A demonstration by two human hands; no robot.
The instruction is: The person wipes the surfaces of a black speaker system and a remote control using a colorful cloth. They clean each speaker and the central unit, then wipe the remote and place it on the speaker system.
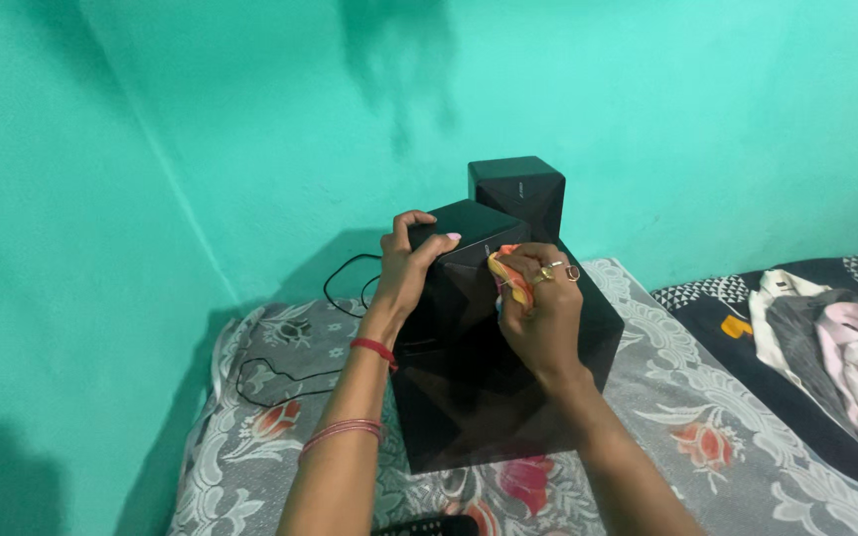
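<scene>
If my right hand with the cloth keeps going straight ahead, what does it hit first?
Most likely the small black speaker: the right hand presses its orange cloth against that speaker's face. The second small speaker stands farther back, though depth is uncertain.

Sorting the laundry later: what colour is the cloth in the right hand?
The cloth is orange and yellow, bunched in the right hand; the head view shows it.

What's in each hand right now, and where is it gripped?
Left hand grips the small black speaker by its top left corner. Right hand clutches a bunched orange cloth against it.
</scene>
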